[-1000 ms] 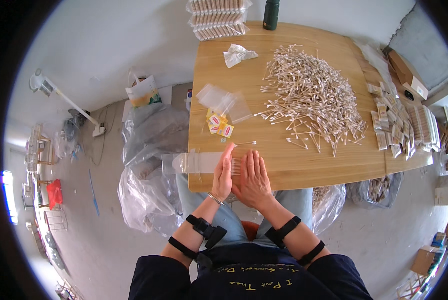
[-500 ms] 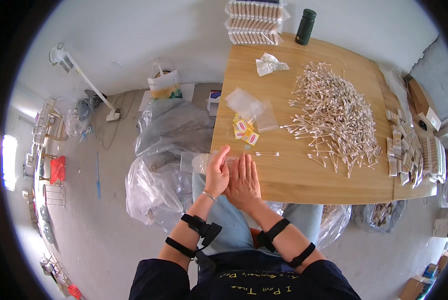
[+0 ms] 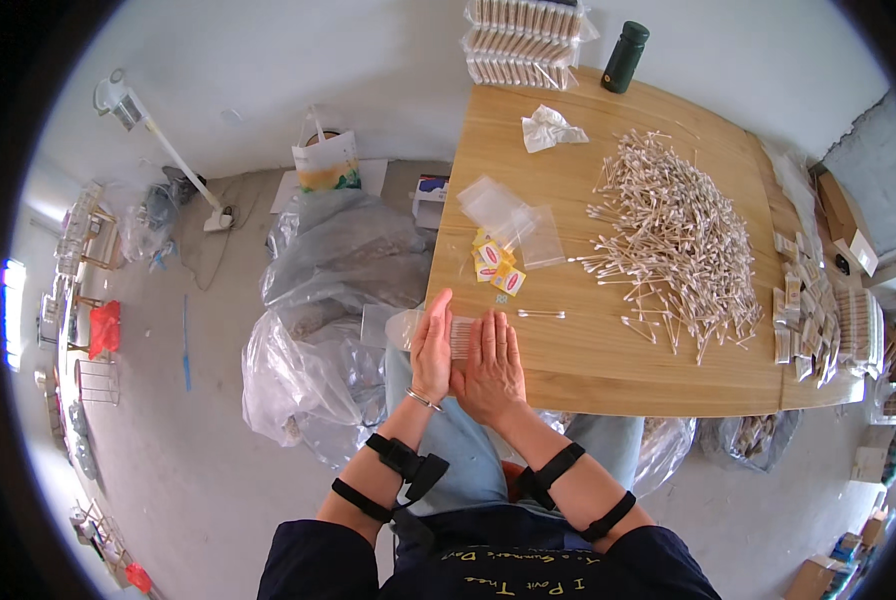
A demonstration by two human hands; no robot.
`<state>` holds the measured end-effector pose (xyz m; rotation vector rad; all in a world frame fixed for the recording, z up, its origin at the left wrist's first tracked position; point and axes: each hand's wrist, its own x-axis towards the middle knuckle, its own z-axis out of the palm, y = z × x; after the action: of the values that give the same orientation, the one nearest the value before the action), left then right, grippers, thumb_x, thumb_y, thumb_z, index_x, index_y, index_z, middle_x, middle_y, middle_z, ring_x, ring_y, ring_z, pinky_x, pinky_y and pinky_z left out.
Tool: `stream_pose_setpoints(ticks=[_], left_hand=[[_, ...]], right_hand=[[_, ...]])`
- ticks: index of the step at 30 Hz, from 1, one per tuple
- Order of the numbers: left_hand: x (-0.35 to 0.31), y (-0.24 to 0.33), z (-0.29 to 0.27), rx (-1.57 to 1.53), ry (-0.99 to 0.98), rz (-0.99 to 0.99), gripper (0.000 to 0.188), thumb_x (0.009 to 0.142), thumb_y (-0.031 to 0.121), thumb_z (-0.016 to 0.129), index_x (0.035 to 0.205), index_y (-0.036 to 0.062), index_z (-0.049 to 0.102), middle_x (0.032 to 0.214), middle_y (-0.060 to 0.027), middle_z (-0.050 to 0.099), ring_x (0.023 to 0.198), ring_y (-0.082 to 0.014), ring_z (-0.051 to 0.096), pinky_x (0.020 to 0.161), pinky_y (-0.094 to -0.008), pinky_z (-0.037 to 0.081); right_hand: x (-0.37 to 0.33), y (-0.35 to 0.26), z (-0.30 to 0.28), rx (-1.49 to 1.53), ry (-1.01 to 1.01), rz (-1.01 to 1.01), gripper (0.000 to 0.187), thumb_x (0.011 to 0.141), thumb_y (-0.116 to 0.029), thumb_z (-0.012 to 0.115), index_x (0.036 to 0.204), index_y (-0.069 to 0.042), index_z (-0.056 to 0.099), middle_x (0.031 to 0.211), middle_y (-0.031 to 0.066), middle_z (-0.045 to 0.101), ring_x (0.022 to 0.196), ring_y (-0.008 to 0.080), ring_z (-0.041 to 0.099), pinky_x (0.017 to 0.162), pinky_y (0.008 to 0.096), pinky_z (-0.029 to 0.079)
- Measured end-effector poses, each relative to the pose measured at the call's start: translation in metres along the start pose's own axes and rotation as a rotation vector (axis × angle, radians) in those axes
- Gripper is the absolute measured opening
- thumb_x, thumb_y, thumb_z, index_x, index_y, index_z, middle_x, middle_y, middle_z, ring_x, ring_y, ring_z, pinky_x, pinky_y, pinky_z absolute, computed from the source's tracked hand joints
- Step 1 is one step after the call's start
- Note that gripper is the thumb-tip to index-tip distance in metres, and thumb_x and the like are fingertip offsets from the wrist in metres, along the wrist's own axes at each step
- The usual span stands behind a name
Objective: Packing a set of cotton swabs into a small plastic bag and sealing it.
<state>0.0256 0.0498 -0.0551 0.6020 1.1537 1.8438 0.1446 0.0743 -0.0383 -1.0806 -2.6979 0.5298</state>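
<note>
At the near left corner of a wooden desk [image 3: 608,378], a person's left hand [image 3: 432,350] stands on edge and the right hand [image 3: 493,372] lies palm down, the two close together, fingers straight, flanking a row of cotton swabs [image 3: 461,337] rather than clamped around it. A clear plastic bag [image 3: 398,328] juts out at 9 o'clock, past the desk's edge; whether the swabs lie inside it cannot be told. Such pressing likely goes best with light, even force from both palms, swab ends flush and sticks parallel, since a hard squeeze could buckle the row. Just off the right fingertips, at 2 o'clock, lies a loose swab or two [image 3: 541,314]; at 1 o'clock, yellow labels [image 3: 498,268] rest against flat clear bags [image 3: 541,243], a crumpled tissue [image 3: 551,130] beyond. A great heap of swabs [image 3: 678,250] spreads farther out at 2 o'clock, small filled packets [image 3: 806,315] at 3, a dark green bottle [image 3: 625,58] at 1 and stacked bundles [image 3: 523,45] at 12.
</note>
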Motion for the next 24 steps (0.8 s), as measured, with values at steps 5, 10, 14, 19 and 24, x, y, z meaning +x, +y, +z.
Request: stream_pose_setpoints(ticks=[5,10,14,19,24], left_hand=[[0.000,0.005,-0.001,0.023,-0.043,-0.009,0.053,0.104,0.034,0.033,0.142,-0.0017,0.036,0.151,-0.0103,0.033,0.142,-0.0198,0.023,0.118,-0.0366,0.014],[-0.001,0.006,-0.001,0.537,-0.050,0.149,0.038,0.101,0.011,0.041,0.137,0.0020,0.044,0.144,-0.0143,0.042,0.136,-0.0243,0.037,0.111,-0.0346,0.031],[0.000,-0.001,-0.003,0.624,0.047,0.217,0.051,0.084,-0.016,0.035,0.128,0.0011,0.053,0.135,-0.0179,0.051,0.128,-0.0291,0.048,0.106,-0.0344,0.040],[0.000,0.003,-0.008,0.731,-0.022,0.224,0.054,0.082,-0.018,0.035,0.131,0.0003,0.051,0.139,-0.0170,0.047,0.132,-0.0269,0.044,0.109,-0.0349,0.035],[0.001,0.015,-0.010,0.333,-0.088,-0.037,0.043,0.097,0.002,0.039,0.140,-0.0012,0.039,0.148,-0.0145,0.037,0.140,-0.0234,0.030,0.116,-0.0364,0.022]], right_hand=[[0.000,-0.002,0.004,-0.046,0.029,-0.009,0.079,0.089,-0.042,0.044,0.140,0.015,0.023,0.149,0.0337,0.018,0.142,0.0458,0.012,0.117,0.0500,0.008],[0.003,-0.008,0.006,-0.044,0.049,-0.009,0.074,0.090,-0.035,0.043,0.140,0.016,0.023,0.148,0.0353,0.019,0.141,0.0479,0.012,0.116,0.0523,0.009],[0.003,-0.013,0.006,-0.018,0.041,-0.013,0.071,0.090,-0.032,0.042,0.140,0.016,0.023,0.148,0.0354,0.019,0.141,0.0479,0.013,0.116,0.0524,0.009],[0.004,-0.014,0.007,-0.039,0.047,0.004,0.071,0.090,-0.033,0.043,0.140,0.015,0.024,0.148,0.0344,0.020,0.142,0.0466,0.014,0.116,0.0519,0.009],[0.004,-0.015,0.007,-0.024,0.045,0.034,0.071,0.091,-0.035,0.041,0.140,0.013,0.024,0.150,0.0321,0.019,0.143,0.0443,0.012,0.117,0.0506,0.008]])
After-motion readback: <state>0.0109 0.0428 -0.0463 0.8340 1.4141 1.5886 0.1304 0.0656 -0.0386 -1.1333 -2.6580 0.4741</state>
